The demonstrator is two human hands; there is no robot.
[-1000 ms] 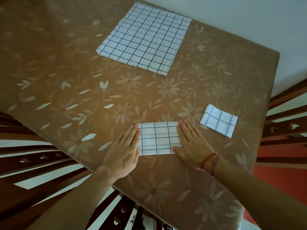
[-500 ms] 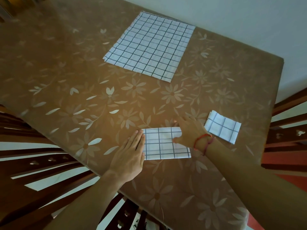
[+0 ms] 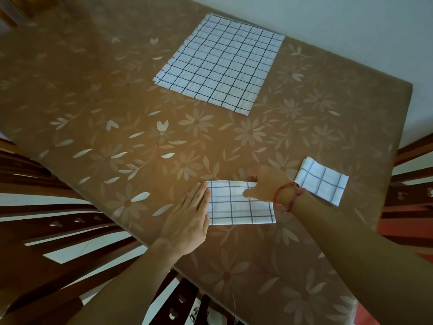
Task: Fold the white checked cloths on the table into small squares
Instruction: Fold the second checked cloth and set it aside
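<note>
A brown floral tablecloth (image 3: pixel 112 97) covers the table, with a white wall (image 3: pixel 351 24) at 1 o'clock and dark wooden chair backs (image 3: pixel 35 167) at 8 o'clock. At 6 o'clock, near the front edge, lies a white checked cloth strip (image 3: pixel 241 207), partly folded. The left hand (image 3: pixel 187 219) lies flat on its left end, fingers straight and together. The right hand (image 3: pixel 267 184), wearing a red string bracelet (image 3: pixel 289 194), pinches its far edge with curled fingers. A small folded square (image 3: pixel 322 181) lies at 4 o'clock and a stack of unfolded cloths (image 3: pixel 222 64) at 12.

Two thin red cord bracelets (image 3: pixel 287 185) on right wrist
</note>
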